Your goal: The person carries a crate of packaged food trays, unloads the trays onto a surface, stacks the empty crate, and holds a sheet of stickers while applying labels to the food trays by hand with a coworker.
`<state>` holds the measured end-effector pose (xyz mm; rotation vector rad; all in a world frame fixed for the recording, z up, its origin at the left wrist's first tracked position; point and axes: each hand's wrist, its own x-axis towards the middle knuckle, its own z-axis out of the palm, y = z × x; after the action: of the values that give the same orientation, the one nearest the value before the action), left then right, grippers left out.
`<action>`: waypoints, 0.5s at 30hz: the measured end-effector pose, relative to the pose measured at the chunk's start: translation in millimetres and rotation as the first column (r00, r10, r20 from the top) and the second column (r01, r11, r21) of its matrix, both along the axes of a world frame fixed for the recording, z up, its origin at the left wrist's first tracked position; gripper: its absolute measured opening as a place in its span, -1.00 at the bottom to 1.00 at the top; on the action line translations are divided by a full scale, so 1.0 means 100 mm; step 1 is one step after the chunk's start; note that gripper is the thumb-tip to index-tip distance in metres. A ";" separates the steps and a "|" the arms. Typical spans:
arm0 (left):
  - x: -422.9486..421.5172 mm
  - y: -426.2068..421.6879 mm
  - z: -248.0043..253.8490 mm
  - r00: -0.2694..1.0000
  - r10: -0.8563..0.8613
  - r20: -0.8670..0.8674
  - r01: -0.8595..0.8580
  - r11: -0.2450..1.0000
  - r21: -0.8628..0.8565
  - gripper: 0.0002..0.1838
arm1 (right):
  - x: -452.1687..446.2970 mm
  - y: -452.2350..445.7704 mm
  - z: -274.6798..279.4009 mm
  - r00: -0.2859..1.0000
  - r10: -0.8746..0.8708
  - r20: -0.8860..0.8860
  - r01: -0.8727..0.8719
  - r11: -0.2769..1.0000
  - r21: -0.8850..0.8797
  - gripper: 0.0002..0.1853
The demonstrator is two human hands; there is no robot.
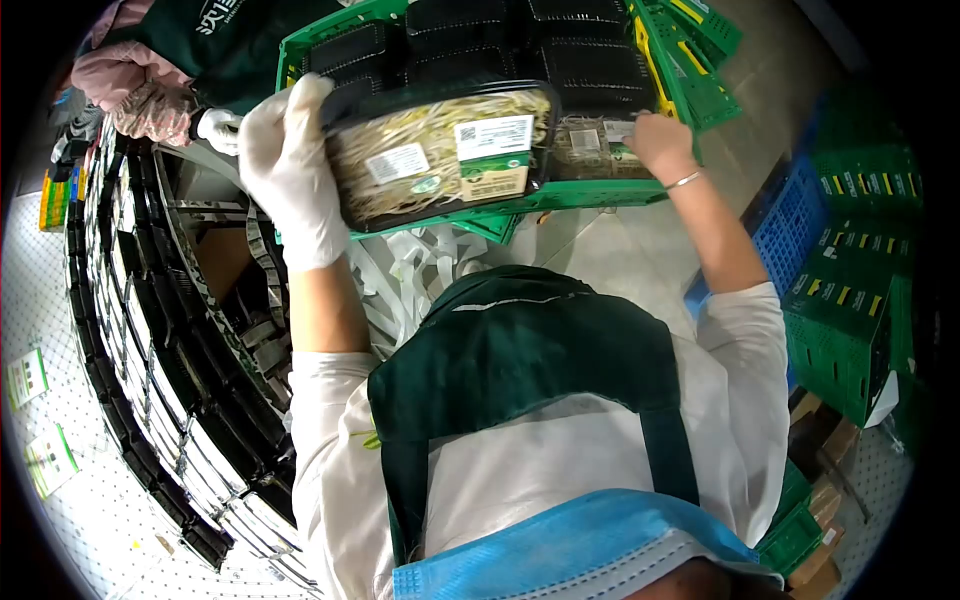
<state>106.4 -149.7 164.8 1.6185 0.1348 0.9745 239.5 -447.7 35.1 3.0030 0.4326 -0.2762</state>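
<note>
My left hand [290, 165], in a white glove, grips the left end of a black tray of bean sprouts [440, 150] under clear film with white and green labels. This tray is tilted toward me above the near edge of a green crate [600, 192]. Bare, with a thin bracelet at the wrist, my right hand [660, 145] is closed at the right end of another sprout tray [590, 140] inside the crate. Its fingertips are partly hidden. Behind these, several black trays [460, 68] sit in rows in the crate.
A co-worker's gloved hand [218, 130] is at the upper left. Long stacks of black trays [190, 350] curve down the left side. Green crates [840, 310] and a blue crate [790, 235] stand at the right. White strips [405, 280] hang below the crate.
</note>
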 end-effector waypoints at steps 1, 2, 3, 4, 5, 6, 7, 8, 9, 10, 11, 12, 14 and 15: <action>0.07 -0.05 0.01 0.999 -0.006 -0.049 0.005 1.000 -0.022 -0.81 | -0.05 0.05 -0.03 0.998 0.030 0.053 -0.030 1.000 0.003 -0.67; 0.18 -0.08 -0.01 0.996 -0.059 -0.069 0.057 0.998 -0.031 -0.84 | -0.02 -0.01 0.01 0.999 -0.035 0.027 0.034 0.999 0.030 -0.71; 0.31 -0.12 -0.04 0.990 -0.113 -0.086 0.110 0.993 -0.043 -0.86 | -0.06 -0.10 0.24 0.993 -0.112 0.023 0.106 0.979 0.177 -0.65; 0.45 -0.21 -0.03 0.989 -0.110 -0.097 0.115 0.993 0.040 -0.86 | -0.09 -0.26 0.32 0.983 -0.174 0.057 0.137 0.906 0.400 -0.62; 0.58 -0.35 -0.02 0.989 -0.105 -0.108 0.117 0.986 0.118 -0.84 | -0.10 -0.48 0.36 0.968 -0.238 0.077 0.146 0.787 0.599 -0.59; 0.67 -0.55 -0.06 0.985 -0.157 -0.067 0.166 0.973 0.162 -0.89 | -0.13 -0.69 0.31 0.952 -0.274 0.139 0.074 0.643 0.762 -0.59; 0.76 -0.76 -0.10 0.977 -0.210 -0.030 0.211 0.955 0.209 -0.92 | -0.17 -0.84 0.26 0.928 -0.322 0.188 -0.016 0.470 0.882 -0.60; 0.87 -0.92 -0.24 0.970 -0.237 0.056 0.180 0.851 0.494 -0.92 | -0.27 -0.93 0.28 0.897 -0.395 0.195 0.001 0.445 0.896 -0.66; 0.92 -1.02 -0.42 0.949 -0.286 0.133 0.101 0.675 0.731 -0.91 | -0.36 -0.99 0.25 0.896 -0.398 0.199 0.000 0.448 0.894 -0.66; 0.90 -1.07 -0.56 0.946 -0.323 -0.028 0.149 0.355 0.923 -0.90 | -0.45 -1.05 0.16 0.889 -0.421 0.179 0.033 0.450 0.893 -0.66; 0.87 -1.11 -0.72 0.937 -0.294 -0.188 0.193 -0.012 0.981 -0.88 | -0.52 -1.10 0.08 0.883 -0.440 0.162 0.062 0.451 0.890 -0.66; 0.89 -1.09 -1.06 0.861 -0.357 -0.363 0.338 -0.134 0.932 -0.88 | -0.59 -1.15 -0.01 0.891 -0.436 0.125 0.103 0.462 0.881 -0.67; 0.91 -1.02 -1.32 0.639 -0.370 -0.674 0.688 -0.117 0.716 -0.87 | -0.66 -1.17 -0.09 0.898 -0.437 0.043 0.195 0.484 0.853 -0.65; 0.83 -0.99 -1.32 0.490 -0.374 -0.788 0.857 0.039 0.514 -0.86 | -0.65 -1.16 -0.10 0.899 -0.436 0.043 0.195 0.484 0.853 -0.65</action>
<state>189.7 -249.0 32.8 2.5141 -0.9996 -0.2947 175.0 -563.5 25.2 3.9873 -0.1096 0.4747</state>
